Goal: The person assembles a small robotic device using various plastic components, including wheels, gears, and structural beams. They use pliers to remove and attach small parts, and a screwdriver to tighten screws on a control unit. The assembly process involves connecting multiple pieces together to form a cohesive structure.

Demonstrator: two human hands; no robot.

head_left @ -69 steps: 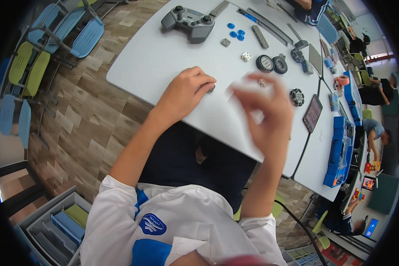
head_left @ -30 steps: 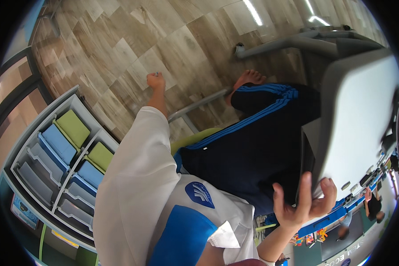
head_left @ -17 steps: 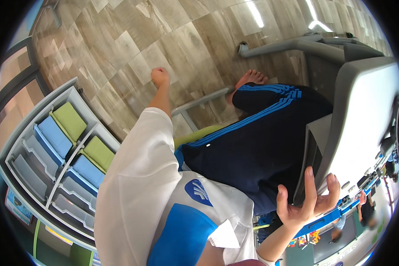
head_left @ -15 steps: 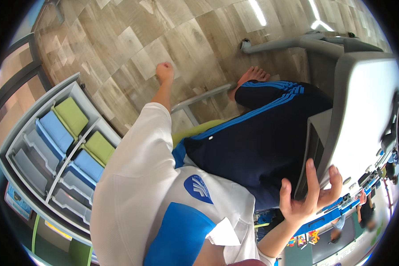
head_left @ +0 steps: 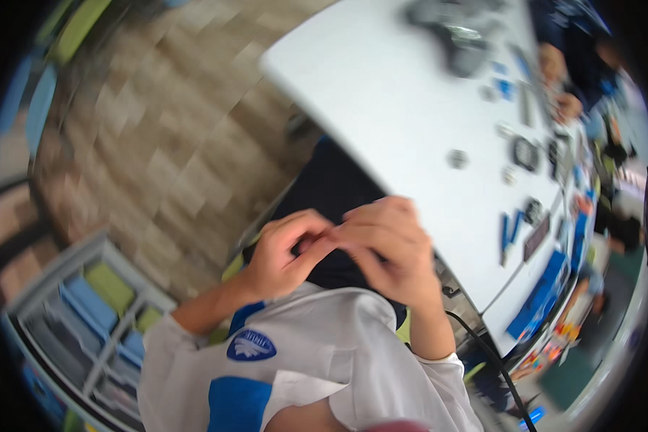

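Just above the lap, the left hand (head_left: pixel 284 255) and right hand (head_left: pixel 389 248) meet with their fingertips pressed together, the fingers of both curled inward around the point of contact. Whether anything is pinched between them cannot be told: the picture is blurred and the fingers hide the spot. Beneath the joined hands lie dark trousers (head_left: pixel 331 194), and below the wrists a white shirt (head_left: pixel 324 345) with a blue patch. Up and to the right of the hands, close beside the right knuckles, runs the edge of a white table (head_left: pixel 381 108). Farther out on it, well apart from the hands, sit a grey controller (head_left: pixel 457 32), small round parts (head_left: pixel 457 158) and blue pieces (head_left: pixel 511 230), all smeared by motion. A black cable (head_left: pixel 493 360) hangs down just past the right forearm. To the left of the left hand, across a wood-pattern floor (head_left: pixel 158 144), stands a rack (head_left: pixel 93 302) with green and blue trays.
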